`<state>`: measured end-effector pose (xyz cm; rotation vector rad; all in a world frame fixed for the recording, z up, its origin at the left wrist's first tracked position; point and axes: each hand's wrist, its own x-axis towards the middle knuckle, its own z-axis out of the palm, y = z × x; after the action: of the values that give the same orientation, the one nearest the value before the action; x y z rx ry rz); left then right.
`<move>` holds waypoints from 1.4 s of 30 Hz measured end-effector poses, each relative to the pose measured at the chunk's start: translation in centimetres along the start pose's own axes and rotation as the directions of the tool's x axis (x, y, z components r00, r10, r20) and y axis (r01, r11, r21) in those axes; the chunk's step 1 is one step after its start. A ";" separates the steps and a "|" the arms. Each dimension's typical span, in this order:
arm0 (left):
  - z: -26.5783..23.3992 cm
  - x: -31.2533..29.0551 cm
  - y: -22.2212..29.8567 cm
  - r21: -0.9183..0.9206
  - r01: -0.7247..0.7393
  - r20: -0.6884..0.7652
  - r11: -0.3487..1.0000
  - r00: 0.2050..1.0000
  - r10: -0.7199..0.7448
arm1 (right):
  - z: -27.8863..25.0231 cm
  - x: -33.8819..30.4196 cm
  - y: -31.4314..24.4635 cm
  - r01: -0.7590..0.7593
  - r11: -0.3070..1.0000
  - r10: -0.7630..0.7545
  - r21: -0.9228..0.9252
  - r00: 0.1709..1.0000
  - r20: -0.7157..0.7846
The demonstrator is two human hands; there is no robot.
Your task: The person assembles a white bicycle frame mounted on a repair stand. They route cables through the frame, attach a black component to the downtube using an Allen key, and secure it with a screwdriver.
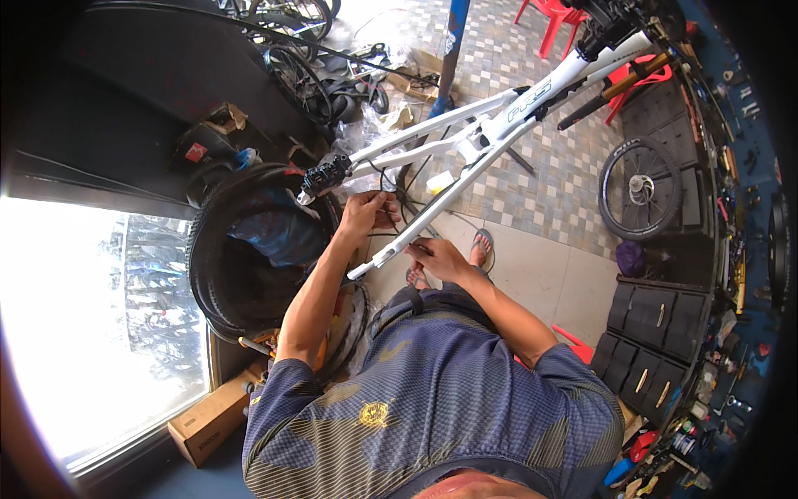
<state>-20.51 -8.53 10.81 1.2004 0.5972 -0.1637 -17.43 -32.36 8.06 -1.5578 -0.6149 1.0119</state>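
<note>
A white bicycle frame (517, 110) is held up in front of me, its rear end toward me. A black rear derailleur (327, 173) hangs at the end of its left stays. My left hand (366, 214) is beside the derailleur, between the rear stays, with its fingers closed in a pinch on a thin black cable (401, 196). My right hand (438, 259) is at the right rear stay (439, 205), close to its free end. Its fingers are curled together, and what they hold, if anything, is too small to tell.
A blue stand post (450, 58) rises beyond the frame. Black tyres (208, 266) are stacked at the left, with a cardboard box (208, 424) below. On the right, a wheel (640, 189) leans by dark cabinets (640, 328) and a tool-covered bench (723, 358). Red plastic chairs (555, 25) stand farther off.
</note>
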 end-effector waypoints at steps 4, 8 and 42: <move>0.4 -0.2 0.4 -0.026 0.060 -0.004 0.998 0.998 -0.060 | -2.1 -4.1 -0.5 0.017 0.998 -0.014 -0.062 0.999 0.035; 1.3 -0.3 1.2 0.015 0.103 0.024 0.995 0.994 -0.103 | -2.0 -6.6 -1.8 0.060 0.970 -0.083 -0.237 0.993 -0.087; 3.3 1.0 2.1 0.034 0.129 -0.019 0.991 0.992 -0.128 | -4.1 -4.1 2.3 -0.106 0.927 -0.126 -0.360 0.815 -0.566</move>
<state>-17.68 -10.54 12.78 1.1988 0.6891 -0.2745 -16.29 -38.42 7.03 -2.0820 -0.3885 0.3581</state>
